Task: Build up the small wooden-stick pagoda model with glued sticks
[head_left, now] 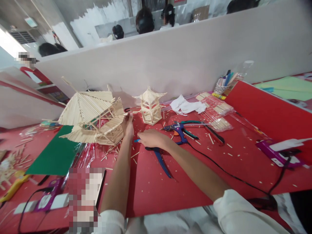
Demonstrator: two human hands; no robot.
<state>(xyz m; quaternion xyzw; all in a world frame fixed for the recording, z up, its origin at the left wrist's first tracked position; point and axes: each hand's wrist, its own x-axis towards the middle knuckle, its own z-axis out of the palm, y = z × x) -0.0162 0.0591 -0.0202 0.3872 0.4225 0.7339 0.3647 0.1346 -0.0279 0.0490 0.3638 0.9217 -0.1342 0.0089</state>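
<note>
A large pavilion model point(97, 120) made of thin wooden sticks stands tilted at the left middle. My left hand point(129, 126) grips its right side, and some of the fingers are hidden by the model. My right hand point(151, 138) is closed over the red tabletop, with a small blue tip showing at its fingers; what it holds is mostly covered. Right below that hand lie blue-handled pliers point(162, 161), partly hidden. Behind the hands stands a smaller stick pavilion point(150, 109). A blue glue gun point(179, 130) lies to the right of my right hand.
Stick offcuts litter the red table point(146, 195). Bagged sticks point(215, 112), a white cloth point(186, 105) and a pen basket point(221, 87) are at the back right. Purple power strips point(275, 152) sit on both sides. A green board point(55, 152) lies left, and a grey partition point(170, 58) rises behind.
</note>
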